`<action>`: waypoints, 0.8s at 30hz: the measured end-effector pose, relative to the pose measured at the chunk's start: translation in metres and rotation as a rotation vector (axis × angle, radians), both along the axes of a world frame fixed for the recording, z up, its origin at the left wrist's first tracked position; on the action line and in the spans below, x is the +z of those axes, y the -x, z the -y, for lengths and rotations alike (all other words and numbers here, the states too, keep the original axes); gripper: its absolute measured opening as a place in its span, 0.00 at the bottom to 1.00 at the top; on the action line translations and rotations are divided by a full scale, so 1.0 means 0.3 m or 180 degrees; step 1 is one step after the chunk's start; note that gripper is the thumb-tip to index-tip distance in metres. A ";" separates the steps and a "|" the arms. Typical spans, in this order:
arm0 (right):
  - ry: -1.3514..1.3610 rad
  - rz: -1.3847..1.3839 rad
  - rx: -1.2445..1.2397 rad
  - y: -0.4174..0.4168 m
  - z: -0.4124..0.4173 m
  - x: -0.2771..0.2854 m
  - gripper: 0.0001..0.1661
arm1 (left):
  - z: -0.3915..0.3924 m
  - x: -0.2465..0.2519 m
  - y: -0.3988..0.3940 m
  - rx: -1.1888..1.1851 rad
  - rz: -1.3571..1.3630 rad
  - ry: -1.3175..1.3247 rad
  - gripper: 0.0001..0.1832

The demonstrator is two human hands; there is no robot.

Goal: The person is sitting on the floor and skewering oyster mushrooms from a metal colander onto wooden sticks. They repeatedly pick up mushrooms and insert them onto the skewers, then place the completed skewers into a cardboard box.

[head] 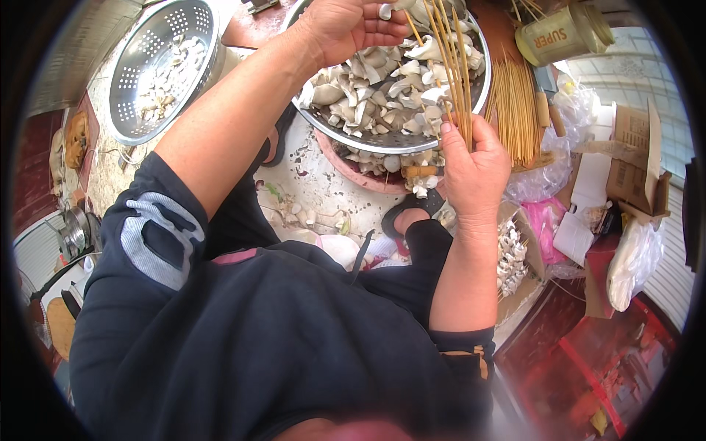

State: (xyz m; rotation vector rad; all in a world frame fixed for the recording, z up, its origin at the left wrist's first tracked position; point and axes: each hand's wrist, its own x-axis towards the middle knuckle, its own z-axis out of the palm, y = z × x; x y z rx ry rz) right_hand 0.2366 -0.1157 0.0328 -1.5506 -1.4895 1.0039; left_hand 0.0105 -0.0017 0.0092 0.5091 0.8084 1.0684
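Note:
My right hand (477, 165) grips several bamboo skewers (453, 66) that point up and away. Pieces of what look like oyster mushroom sit along one of these skewers, over the bowl. My left hand (353, 33), cut off by the top edge of the view, has its fingers curled at a pale mushroom piece (386, 10); its thumb is hidden. Under both hands is a perforated metal bowl (380, 148) with torn mushrooms (358, 99) in it. Below the bowl, a pink basin (345, 165) holds more mushrooms, and a tool's wooden handle (419, 171) shows beside it.
A metal colander (124, 93) with small mushroom pieces stands at the left. Loose skewers (513, 110) lie at the right, near a plastic jar (562, 36) and wooden-handled knives (542, 105). Threaded mushrooms (511, 259) lie in a cardboard box (529, 231) beside my right forearm.

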 end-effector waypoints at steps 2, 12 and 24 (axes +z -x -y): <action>0.0003 0.0078 0.0017 0.004 -0.001 0.002 0.09 | -0.001 -0.005 0.001 -0.0083 -0.0147 -0.0159 0.07; 0.0118 0.0136 0.0012 0.008 0.001 0.007 0.09 | -0.009 -0.016 0.002 0.0088 -0.0486 -0.0127 0.10; 0.0120 0.0096 -0.0073 0.002 0.009 -0.006 0.08 | 0.037 0.017 -0.028 -0.0256 -0.0997 -0.0230 0.12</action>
